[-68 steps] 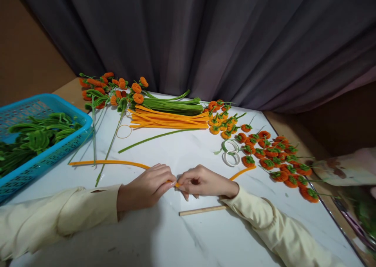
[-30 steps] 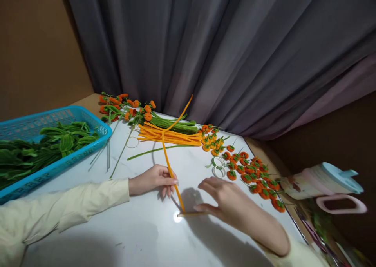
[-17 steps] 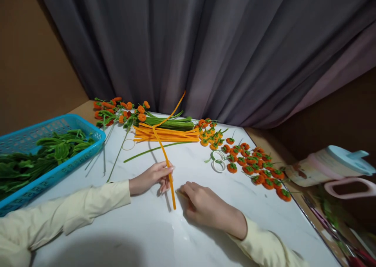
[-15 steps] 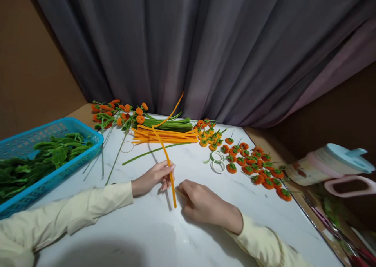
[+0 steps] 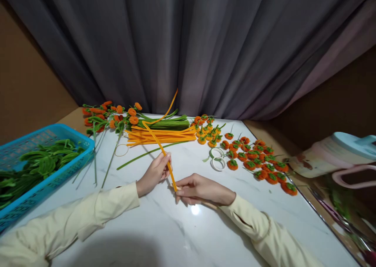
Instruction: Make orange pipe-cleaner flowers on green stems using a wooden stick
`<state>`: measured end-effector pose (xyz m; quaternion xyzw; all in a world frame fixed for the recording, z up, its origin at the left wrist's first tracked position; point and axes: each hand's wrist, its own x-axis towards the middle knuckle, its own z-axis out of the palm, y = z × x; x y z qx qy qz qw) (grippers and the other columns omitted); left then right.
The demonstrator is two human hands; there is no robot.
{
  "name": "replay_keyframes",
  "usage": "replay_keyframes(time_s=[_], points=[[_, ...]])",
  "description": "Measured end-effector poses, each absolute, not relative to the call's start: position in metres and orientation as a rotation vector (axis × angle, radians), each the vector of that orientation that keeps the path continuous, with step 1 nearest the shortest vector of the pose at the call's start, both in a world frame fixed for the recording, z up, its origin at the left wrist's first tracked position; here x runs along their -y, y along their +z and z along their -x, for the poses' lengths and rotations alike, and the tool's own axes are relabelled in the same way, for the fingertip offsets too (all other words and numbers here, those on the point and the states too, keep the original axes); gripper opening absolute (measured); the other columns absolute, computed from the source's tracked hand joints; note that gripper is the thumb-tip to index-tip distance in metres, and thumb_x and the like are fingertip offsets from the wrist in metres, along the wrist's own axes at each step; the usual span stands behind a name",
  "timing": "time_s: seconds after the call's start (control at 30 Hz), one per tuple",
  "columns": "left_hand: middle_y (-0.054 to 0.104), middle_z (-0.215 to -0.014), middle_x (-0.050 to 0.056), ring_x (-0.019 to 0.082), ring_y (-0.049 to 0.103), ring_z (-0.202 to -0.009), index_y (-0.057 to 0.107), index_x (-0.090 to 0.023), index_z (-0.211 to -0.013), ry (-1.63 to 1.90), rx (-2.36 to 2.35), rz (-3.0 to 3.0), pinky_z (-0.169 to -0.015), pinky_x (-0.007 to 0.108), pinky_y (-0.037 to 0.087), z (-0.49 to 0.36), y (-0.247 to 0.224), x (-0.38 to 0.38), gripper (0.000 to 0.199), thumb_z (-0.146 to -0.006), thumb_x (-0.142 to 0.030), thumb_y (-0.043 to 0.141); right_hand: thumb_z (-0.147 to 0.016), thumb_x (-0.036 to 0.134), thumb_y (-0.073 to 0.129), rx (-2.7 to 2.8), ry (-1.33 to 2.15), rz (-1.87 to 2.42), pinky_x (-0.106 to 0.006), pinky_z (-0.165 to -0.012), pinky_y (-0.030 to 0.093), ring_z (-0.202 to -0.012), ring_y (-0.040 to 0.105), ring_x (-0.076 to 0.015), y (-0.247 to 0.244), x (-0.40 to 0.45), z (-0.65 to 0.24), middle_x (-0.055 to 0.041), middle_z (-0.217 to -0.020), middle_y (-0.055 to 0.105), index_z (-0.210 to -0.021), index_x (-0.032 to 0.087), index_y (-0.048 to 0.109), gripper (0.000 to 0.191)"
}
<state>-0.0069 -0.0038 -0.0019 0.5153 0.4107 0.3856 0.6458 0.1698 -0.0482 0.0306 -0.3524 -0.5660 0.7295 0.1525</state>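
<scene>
Take the orange bundle [image 5: 164,135] as your landmark: on its near side, your left hand [image 5: 152,175] pinches the bent orange strip [image 5: 172,175] between thumb and fingers. The strip's far end rises over the bundle, and its near end meets the fingertips of your right hand [image 5: 202,188], which is closed around a thin wooden stick [image 5: 210,205], also nearer you than the bundle. Whether the strip end is touching the stick or just in front of it, I can't tell. If your right fingertips share their grip loosely, the strip could slip off or the stick could roll, since both are narrow. Pulling too hard with your left hand could drag the end free or sharpen the kink near the bundle. The long tail could also snag the bundle or the green stems [image 5: 173,123] behind it if you swing it low. The loose green stem [image 5: 138,159], just on the bundle's near side, could be brushed by your left hand, while the tape rolls [image 5: 218,164], right of the bundle and nearer you, could be nudged by a wide right-hand sweep.
</scene>
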Motion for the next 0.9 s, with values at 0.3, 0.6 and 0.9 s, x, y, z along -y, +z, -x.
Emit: replay_keyframes(time_s=[0.3,0.6,0.9], points=[[0.039,-0.047,-0.010,0.005,0.030,-0.036,0.041,-0.019,-0.078,0.718,-0.868,-1.306,-0.036,0.015,0.021,0.007,0.003,0.011,0.040,-0.081,-0.058,0.050,-0.083,0.043,0.061,1.601,2.102,1.032,-0.022,-0.043,0.017,-0.040,0.024,-0.0035,0.021,0.046,-0.175,0.0087,-0.042,0.035,-0.072,0.008,0.065,0.037],[0.047,-0.052,-0.004,0.008,0.038,-0.048,0.050,-0.015,-0.065,0.468,-0.737,-1.692,-0.046,0.019,0.029,0.012,0.007,0.013,0.033,-0.080,-0.044,0.056,-0.080,0.041,0.064,1.504,2.188,0.978,-0.023,-0.041,0.015,-0.037,0.023,-0.0029,0.021,0.043,-0.175,0.0090,-0.040,0.037,-0.067,0.009,0.063,0.035],[0.042,-0.043,-0.005,0.007,0.035,-0.040,0.046,-0.016,-0.057,0.308,-0.670,-1.631,-0.042,0.019,0.027,0.014,0.008,0.009,0.044,-0.085,-0.049,0.049,-0.087,0.040,0.057,1.453,2.239,0.906,-0.023,-0.041,0.015,-0.036,0.022,-0.0026,0.015,0.043,-0.179,0.0094,-0.040,0.034,-0.066,0.009,0.060,0.038]])
